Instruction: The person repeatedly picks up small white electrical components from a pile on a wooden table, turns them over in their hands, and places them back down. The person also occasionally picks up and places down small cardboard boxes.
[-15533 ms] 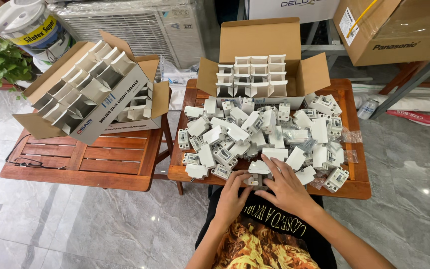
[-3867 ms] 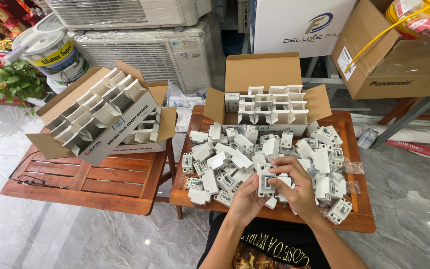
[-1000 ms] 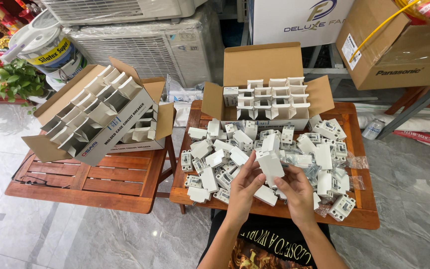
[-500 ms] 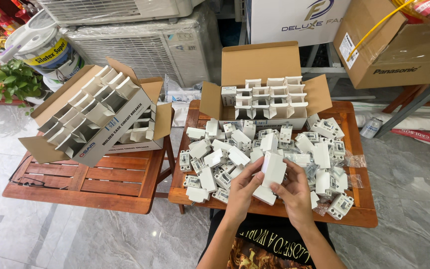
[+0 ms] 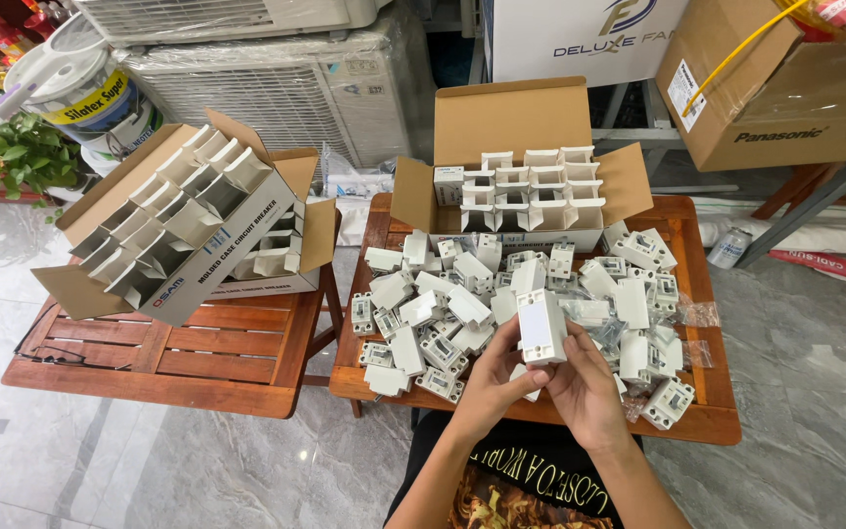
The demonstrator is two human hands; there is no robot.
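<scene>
White plastic, the small breaker (image 5: 541,328) I am gripping in both my left hand (image 5: 494,384) and right hand (image 5: 587,394) is hovering upright just above the heap of breakers (image 5: 501,309), lifted clear for inspecting.

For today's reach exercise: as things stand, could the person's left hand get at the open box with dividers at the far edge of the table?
Probably yes, but not freely: the left hand is busy holding the white breaker with the right hand. Only the heap of breakers lies before the open box.
</scene>
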